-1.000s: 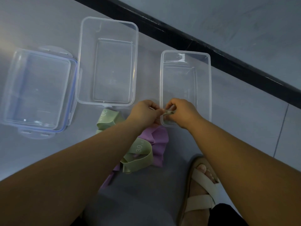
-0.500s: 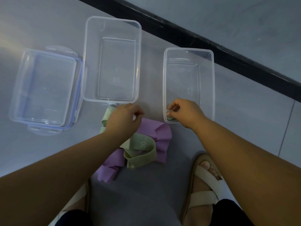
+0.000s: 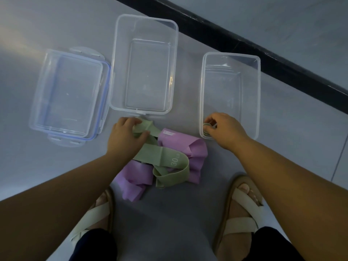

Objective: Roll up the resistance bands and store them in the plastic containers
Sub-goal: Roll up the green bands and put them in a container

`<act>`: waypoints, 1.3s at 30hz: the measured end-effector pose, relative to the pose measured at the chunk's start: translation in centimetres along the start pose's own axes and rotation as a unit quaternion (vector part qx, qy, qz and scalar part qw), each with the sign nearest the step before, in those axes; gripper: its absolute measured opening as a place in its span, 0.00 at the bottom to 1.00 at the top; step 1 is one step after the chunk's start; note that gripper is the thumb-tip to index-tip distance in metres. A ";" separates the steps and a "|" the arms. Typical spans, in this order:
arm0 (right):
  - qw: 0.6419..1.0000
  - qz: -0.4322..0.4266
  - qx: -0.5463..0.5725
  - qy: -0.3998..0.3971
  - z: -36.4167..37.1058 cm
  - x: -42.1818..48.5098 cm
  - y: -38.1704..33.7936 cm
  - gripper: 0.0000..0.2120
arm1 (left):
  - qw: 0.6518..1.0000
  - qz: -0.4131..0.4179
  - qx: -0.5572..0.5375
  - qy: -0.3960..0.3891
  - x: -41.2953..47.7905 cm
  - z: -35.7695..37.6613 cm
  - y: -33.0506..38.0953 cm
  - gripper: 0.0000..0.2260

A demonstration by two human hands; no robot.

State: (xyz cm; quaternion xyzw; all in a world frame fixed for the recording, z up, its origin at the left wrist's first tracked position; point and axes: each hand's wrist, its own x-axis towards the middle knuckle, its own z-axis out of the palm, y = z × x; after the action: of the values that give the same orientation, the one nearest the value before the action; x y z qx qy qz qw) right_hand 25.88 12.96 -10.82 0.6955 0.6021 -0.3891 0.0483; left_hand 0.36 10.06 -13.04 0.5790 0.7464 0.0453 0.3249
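Grey floor (image 3: pixel 188 213) carries three clear containers in a row, with a black strip (image 3: pixel 282 67) running behind them. Our right hand (image 3: pixel 225 129) reaches into the near corner of the narrow right container (image 3: pixel 259 91), its grip pinched around a small rolled green band (image 3: pixel 206 129). Our left hand (image 3: pixel 125 137) has its grip curled on one end of a loose green band (image 3: pixel 163 157) marked 30. That band lies over crumpled purple bands (image 3: pixel 180 142), just in front of the middle container (image 3: pixel 141 111).
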 end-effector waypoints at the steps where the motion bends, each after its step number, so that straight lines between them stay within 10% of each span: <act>1: 1.000 0.000 0.000 0.000 0.0 0.0 0.0 0.11 | 1.000 -0.004 0.000 -0.004 0.0 0.0 0.0 0.20; 7: 0.994 -0.028 0.026 0.098 0.4 -0.5 -0.1 0.11 | 0.999 -0.012 0.012 -0.029 0.5 0.2 0.0 0.25; 12: 0.960 -0.138 0.024 0.241 1.2 -2.3 -1.9 0.05 | 1.000 -0.007 -0.001 -0.012 0.8 0.2 0.4 0.10; 18: 0.979 -0.188 0.030 0.078 3.8 -4.3 -5.1 0.07 | 0.998 -0.021 0.004 -0.053 0.9 -0.9 0.8 0.16; 24: 0.990 -0.077 -0.101 -0.062 6.9 -5.1 -5.5 0.36 | 0.994 -0.008 -0.012 -0.106 0.8 -0.7 0.2 0.31; 32: 0.997 -0.070 -0.020 -0.037 7.0 -5.8 -3.3 0.14 | 0.981 0.049 -0.072 -0.174 -0.1 -2.9 1.8 0.05; 39: 0.999 -0.038 -0.017 -0.028 3.9 -7.5 -4.2 0.11 | 0.923 0.016 -0.317 -0.216 -2.2 -10.3 4.5 0.06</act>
State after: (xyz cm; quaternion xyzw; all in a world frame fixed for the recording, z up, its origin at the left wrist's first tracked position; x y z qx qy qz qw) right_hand 20.47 5.96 -7.32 0.6601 0.6332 -0.3993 0.0625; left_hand -1.15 12.77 -2.00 0.4529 0.5953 0.1584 0.6445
